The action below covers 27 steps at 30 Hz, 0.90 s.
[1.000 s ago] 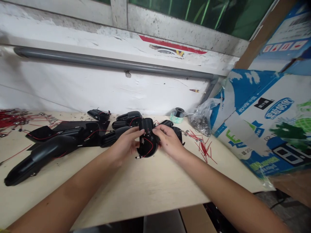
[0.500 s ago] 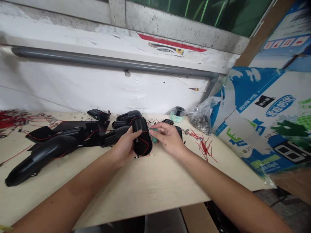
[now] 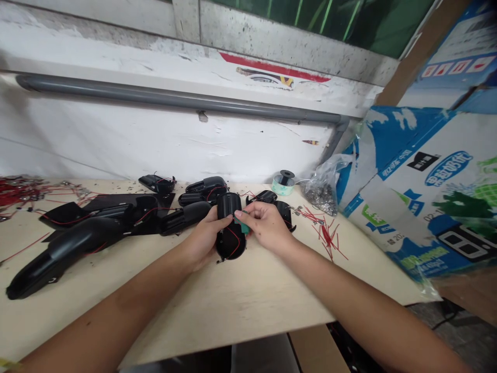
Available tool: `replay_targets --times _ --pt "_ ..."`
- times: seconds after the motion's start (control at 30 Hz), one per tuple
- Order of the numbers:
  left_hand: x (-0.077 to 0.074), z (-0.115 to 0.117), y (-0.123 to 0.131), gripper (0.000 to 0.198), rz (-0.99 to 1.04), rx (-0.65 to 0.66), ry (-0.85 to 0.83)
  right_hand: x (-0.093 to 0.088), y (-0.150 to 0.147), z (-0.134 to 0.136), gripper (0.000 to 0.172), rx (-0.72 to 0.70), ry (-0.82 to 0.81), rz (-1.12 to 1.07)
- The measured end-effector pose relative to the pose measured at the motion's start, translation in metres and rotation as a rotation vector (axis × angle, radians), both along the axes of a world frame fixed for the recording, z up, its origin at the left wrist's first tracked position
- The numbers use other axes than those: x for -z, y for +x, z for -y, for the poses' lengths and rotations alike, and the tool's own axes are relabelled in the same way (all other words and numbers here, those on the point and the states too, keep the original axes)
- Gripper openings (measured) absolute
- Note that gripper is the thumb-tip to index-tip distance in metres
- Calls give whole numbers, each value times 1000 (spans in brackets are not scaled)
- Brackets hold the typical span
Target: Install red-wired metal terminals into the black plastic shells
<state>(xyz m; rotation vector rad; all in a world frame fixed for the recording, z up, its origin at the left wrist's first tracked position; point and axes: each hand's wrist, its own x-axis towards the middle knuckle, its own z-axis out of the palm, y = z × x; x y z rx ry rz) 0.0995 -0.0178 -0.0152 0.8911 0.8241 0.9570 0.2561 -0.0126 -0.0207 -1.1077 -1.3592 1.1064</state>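
My left hand (image 3: 205,234) is closed around a black plastic housing (image 3: 229,206), its thumb lying across the front. The housing's lower end is a rounded hollow, and a thin red wire (image 3: 235,249) curves inside it. Against the housing's right side, my right hand (image 3: 266,223) pinches a small green piece (image 3: 243,223) between thumb and fingers. Its exact kind cannot be made out, as the fingers cover part of it. Just behind my right hand lie more black parts (image 3: 285,211).
Several black housings (image 3: 89,233) with red wires spread over the left of the table (image 3: 194,311). A pile of red wires (image 3: 19,191) sits far left, cut red wires (image 3: 329,235) at right. Behind stand a spool (image 3: 286,178) and a bag of small metal parts (image 3: 320,191). Printed cartons (image 3: 388,155) border the right.
The housing has come slightly down and tilted, showing more of its hollow end. My right hand has brought the green piece left and lower, onto the housing's edge.
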Motion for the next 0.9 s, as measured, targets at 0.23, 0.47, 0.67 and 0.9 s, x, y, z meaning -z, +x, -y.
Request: replay_targets --times 0.23,0.47,0.67,0.9 --pt "-3 6 4 28 -65 -38 -3 0 -5 5 31 40 62 66" --pt "-6 5 2 35 -10 21 -77 5 -3 2 33 44 102 21" --pt "-6 3 -2 34 19 59 -107 4 -1 0 33 112 108 26" --pt "-3 3 -1 36 23 54 -71 6 -3 1 35 85 91 20"
